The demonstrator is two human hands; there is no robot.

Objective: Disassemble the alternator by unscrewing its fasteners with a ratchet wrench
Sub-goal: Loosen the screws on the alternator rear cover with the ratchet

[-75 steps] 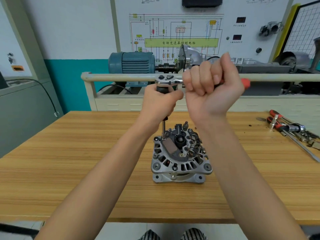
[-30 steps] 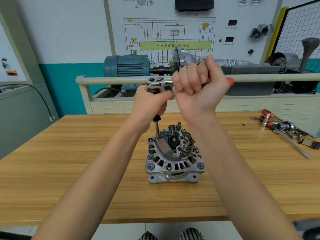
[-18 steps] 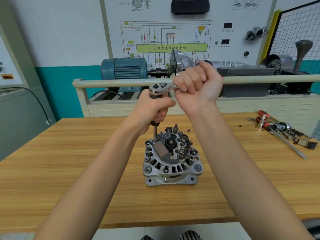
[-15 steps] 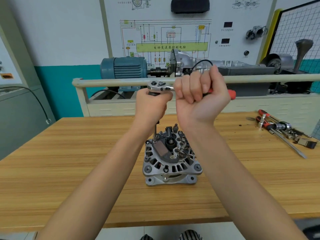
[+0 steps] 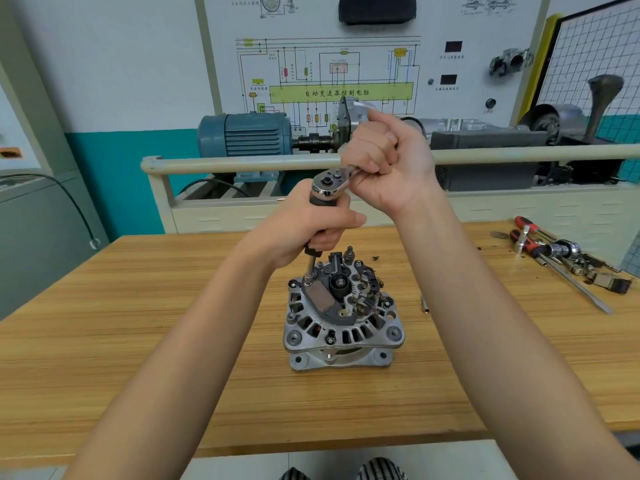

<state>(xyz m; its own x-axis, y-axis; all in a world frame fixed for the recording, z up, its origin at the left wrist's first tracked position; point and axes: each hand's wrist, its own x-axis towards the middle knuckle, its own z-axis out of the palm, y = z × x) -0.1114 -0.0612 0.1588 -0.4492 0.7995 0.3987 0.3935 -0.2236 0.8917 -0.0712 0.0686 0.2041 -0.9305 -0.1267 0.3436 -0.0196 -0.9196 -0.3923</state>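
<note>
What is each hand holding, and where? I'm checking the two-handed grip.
Left hand grips the ratchet wrench's upright extension below its head; right hand grips its handle.

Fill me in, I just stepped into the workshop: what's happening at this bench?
A person is taking apart an alternator that stands on a wooden table. The right hand grips the handle of a ratchet wrench, while the left hand holds the extension under its head. The socket tip sits on a fastener at the alternator's upper left edge. More tools lie at the table's right end.
</note>
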